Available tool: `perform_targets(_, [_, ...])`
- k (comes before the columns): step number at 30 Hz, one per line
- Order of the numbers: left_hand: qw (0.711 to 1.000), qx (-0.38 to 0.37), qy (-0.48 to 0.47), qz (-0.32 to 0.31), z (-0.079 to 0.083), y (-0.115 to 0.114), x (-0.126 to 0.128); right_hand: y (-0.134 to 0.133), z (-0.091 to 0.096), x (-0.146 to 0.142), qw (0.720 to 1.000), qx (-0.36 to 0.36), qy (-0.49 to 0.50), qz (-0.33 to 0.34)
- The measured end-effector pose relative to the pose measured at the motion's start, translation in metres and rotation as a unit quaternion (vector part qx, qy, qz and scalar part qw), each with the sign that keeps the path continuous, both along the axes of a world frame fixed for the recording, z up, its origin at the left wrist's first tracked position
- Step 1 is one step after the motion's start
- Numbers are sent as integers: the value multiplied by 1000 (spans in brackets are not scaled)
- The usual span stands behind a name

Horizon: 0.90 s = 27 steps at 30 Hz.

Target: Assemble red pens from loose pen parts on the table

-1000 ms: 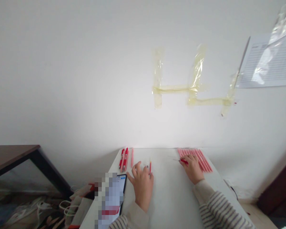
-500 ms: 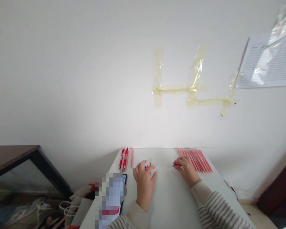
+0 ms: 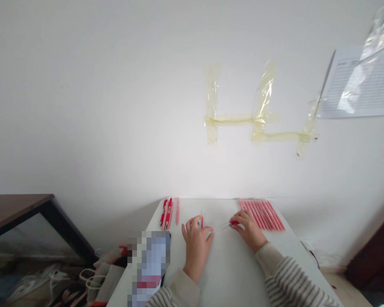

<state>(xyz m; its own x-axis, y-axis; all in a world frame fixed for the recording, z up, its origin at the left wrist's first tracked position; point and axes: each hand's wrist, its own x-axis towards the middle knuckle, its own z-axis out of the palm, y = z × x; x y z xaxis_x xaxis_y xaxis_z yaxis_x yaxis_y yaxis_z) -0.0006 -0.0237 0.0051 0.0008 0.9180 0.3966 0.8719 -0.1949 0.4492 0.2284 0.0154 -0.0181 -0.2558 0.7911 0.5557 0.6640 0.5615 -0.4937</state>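
Observation:
My right hand point(image 3: 249, 230) is closed on a red pen part point(image 3: 233, 223). A thin clear tube-like piece point(image 3: 224, 226) points out of it to the left. Facing it, my left hand point(image 3: 196, 245) has its thumb and forefinger brought together, and whatever lies between them is too small to make out. Just behind the left fingers lies a slim red stick point(image 3: 202, 221), possibly a pen refill, partly hidden. A row of pink pens point(image 3: 262, 215) rests beyond the right hand. Red pens point(image 3: 168, 215) and pink ones lie at the table's far left, with a single pink pen point(image 3: 178, 212) beside them.
The white table point(image 3: 233, 273) stands against a wall with yellowed tape point(image 3: 232, 120) on it. A blurred-out object point(image 3: 150, 268) lies along the left table edge. Bags and cables point(image 3: 96, 273) crowd the floor at left, beside a brown desk point(image 3: 19, 209).
My left hand has shifted right, its thumb and forefinger now closer together. The right hand has come slightly left with the red pen part, whose tube tilts lower. A small red piece is now hidden.

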Motion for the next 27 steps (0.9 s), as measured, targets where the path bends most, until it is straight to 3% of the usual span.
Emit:
perform_targets(6, [1000, -8, -6, -6, -1, -1, 1, -1, 2, 0, 1000, 7, -10, 2])
perform_targets(17, [1000, -10, 13, 15, -1, -2, 1, 9, -12, 11, 999, 17, -15, -24])
perform_targets(27, [999, -18, 20, 33, 0, -1, -1, 14, -17, 18, 999, -10, -34, -34])
